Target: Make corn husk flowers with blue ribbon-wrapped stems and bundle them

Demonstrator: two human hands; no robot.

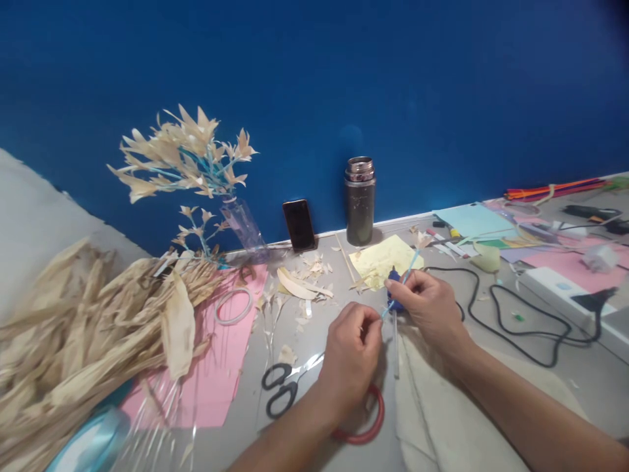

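Observation:
A thin stem wrapped in light blue [411, 265], with a small pale husk flower [421, 240] at its tip, slants between my hands. Thumb and fingers of my right hand [428, 303] pinch it along its length. My left hand [354, 337] is closed around its lower end, the fingertips pressed together. Just behind my right fingers stands a blue glue gun [394, 278], partly covered by the hand. Black-handled scissors [281, 393] lie left of my left wrist. A red-handled pair of scissors [371, 429] shows partly beneath that forearm.
Dried corn husks [98, 328] heap up on the left over pink paper [226, 387]. A clear bottle [246, 226] holds finished husk flowers [187, 154]. A phone [299, 225] and a steel flask [360, 203] stand by the wall. A black cord [521, 341] loops at right near a power strip [555, 292].

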